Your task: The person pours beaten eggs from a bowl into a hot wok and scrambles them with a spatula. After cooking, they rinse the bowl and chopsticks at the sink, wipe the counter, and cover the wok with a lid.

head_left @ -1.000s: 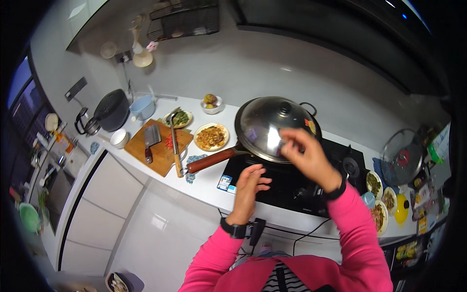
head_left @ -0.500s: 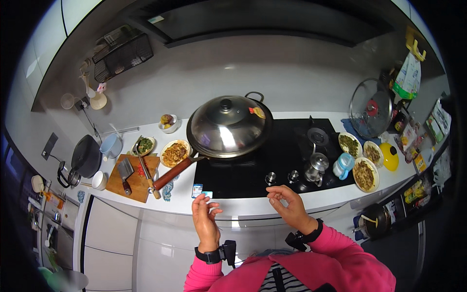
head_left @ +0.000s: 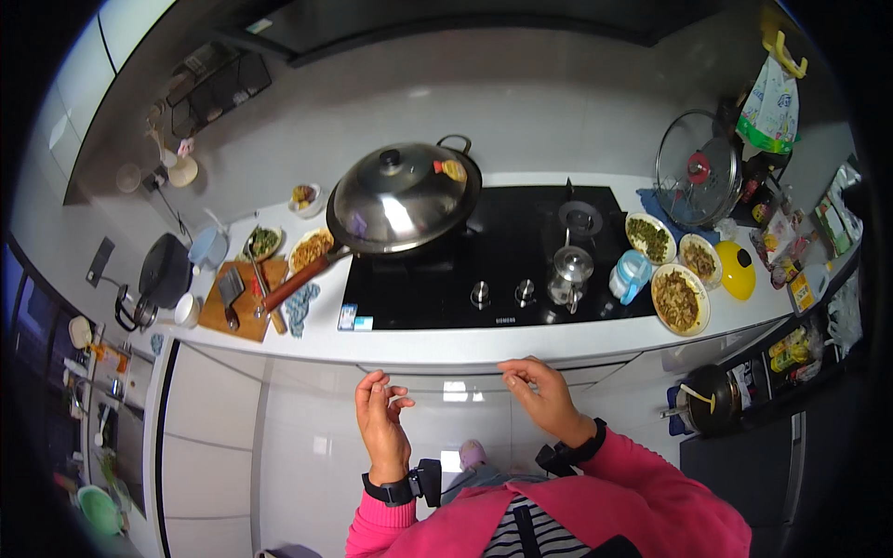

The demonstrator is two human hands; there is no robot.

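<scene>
My left hand point(head_left: 382, 430) and my right hand point(head_left: 547, 400) hover over the floor in front of the counter edge. Both are empty, fingers loosely bent and apart, touching nothing. Beyond them a wok covered by a domed steel lid point(head_left: 400, 214) sits on the left of the black glass cooktop point(head_left: 423, 296). Its wooden handle point(head_left: 298, 282) reaches toward the near left, over a patterned cloth point(head_left: 301, 307). Left of it, a wooden cutting board point(head_left: 244, 326) carries a cleaver point(head_left: 230, 286).
A glass teapot point(head_left: 569, 270) and a blue-lidded jar point(head_left: 630, 276) stand on the cooktop's right side. Dishes of food, including a mushroom-like dish point(head_left: 680, 299), lie right of it. A yellow lid point(head_left: 737, 272) and a glass lid point(head_left: 684, 191) are nearby. A plate of shredded food point(head_left: 312, 248) sits by the wok.
The view has shifted, so the counter and wok appear higher and farther from my hands. More floor and one foot show. Both hands stay empty.
</scene>
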